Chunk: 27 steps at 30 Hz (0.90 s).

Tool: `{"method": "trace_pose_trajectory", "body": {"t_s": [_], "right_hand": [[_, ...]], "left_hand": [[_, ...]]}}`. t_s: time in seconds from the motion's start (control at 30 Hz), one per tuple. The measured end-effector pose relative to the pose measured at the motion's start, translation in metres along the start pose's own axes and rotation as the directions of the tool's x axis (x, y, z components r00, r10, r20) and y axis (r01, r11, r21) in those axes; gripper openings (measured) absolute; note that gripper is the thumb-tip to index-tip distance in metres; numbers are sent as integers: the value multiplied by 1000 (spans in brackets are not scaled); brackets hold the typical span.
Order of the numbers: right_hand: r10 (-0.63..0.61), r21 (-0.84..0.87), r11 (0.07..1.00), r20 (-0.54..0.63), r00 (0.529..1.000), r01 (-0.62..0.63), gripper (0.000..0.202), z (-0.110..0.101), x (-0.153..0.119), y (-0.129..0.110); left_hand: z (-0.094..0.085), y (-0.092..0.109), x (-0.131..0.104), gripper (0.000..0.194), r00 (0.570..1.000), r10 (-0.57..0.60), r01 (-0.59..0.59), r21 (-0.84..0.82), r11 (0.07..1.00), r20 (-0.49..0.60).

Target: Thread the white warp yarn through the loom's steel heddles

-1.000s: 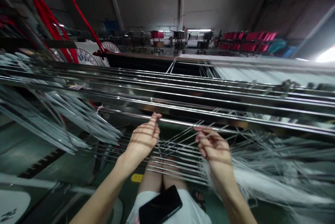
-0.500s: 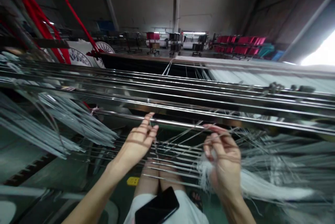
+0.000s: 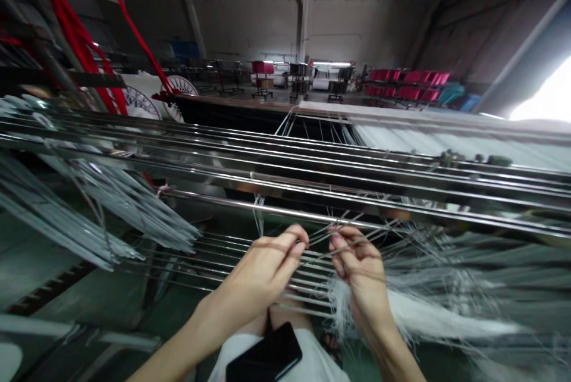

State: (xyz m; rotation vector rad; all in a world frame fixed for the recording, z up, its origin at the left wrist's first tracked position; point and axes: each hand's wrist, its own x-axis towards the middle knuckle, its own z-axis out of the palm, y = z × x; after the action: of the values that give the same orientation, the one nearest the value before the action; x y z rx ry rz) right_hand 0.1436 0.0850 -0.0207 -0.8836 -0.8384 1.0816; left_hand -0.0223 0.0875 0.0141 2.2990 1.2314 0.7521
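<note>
Thin pale threads stretch between my two hands, just below a long shiny metal rod (image 3: 285, 213). My left hand (image 3: 272, 260) is closed, thumb and fingertips pinched on threads at the centre. Close by on the right, my right hand (image 3: 361, 266) has its fingers curled round threads that run off to the right. Under it hangs a frayed bundle of white threads (image 3: 446, 313). A small cluster of threads (image 3: 259, 215) hangs over the rod, left of my left hand. Thin metal bars (image 3: 319, 278) lie beneath both hands.
Several long rails (image 3: 312, 174) cross in front. Flat grey strips (image 3: 138, 209) hang at the left, near red straps (image 3: 75, 37). A black phone (image 3: 267, 355) rests on my lap. Racks with pink items (image 3: 405, 81) stand far back.
My left hand has moved right and down, from the rod to near my right hand, and now pinches threads. My right hand has shifted slightly left. The camera view has tilted slightly up.
</note>
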Motion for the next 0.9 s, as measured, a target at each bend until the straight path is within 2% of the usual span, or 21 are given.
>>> {"method": "trace_pose_trajectory", "body": {"t_s": [0.07,0.13,0.2,0.23,0.27,0.3,0.37,0.4,0.47,0.53,0.6,0.67,0.73,0.8,0.83,0.9], "right_hand": [[-76,10,997,-18,997,76,10,-7,-4,-4],[-185,19,982,-53,981,186,7,-11,-7,-7],[-207,22,978,-63,976,209,6,-13,-8,-6],[-184,19,982,-61,981,186,6,-12,-8,-4],[-155,11,988,-57,986,155,7,-12,-8,-2],[-128,-2,992,-51,990,128,7,-10,-7,1],[-92,-40,995,-15,996,91,9,-6,-5,4],[-80,-57,995,18,997,81,9,-3,-5,4],[-62,-66,996,78,995,67,7,1,-3,4],[-53,-49,997,85,995,57,6,1,-2,3],[-38,-34,999,57,998,40,9,-4,-4,3],[-35,-37,999,37,999,37,12,-11,-8,1],[-124,-36,992,9,992,125,10,-17,-14,-4],[-247,-19,969,-29,969,247,8,-19,-20,-10],[-272,-9,962,-40,961,272,8,-19,-22,-12],[-226,-9,974,-44,973,226,9,-18,-25,-12]], "left_hand": [[0,-28,0,39,989,-136,141,85,986,-53],[0,-53,2,47,947,-263,301,225,927,-185],[1,-69,7,51,889,-329,426,308,851,-319],[1,-70,10,50,878,-326,436,305,847,-350],[1,-67,12,47,890,-300,400,274,875,-342],[0,-58,14,42,924,-248,316,217,924,-291],[0,-30,14,30,992,-53,59,50,997,-113],[0,-12,12,27,998,61,-62,-25,998,-19],[0,18,4,25,969,219,-212,-70,975,116],[1,32,-6,24,956,240,-239,-25,971,168],[1,25,-13,23,971,187,-188,-7,982,146],[-1,2,-13,23,990,100,-93,-74,993,97],[-3,-29,-5,25,998,-68,66,-211,975,-4],[-5,-55,9,33,960,-270,223,-376,900,-79],[-5,-64,16,37,941,-330,263,-446,856,-79],[-4,-68,26,36,942,-329,251,-513,821,-66]]}}
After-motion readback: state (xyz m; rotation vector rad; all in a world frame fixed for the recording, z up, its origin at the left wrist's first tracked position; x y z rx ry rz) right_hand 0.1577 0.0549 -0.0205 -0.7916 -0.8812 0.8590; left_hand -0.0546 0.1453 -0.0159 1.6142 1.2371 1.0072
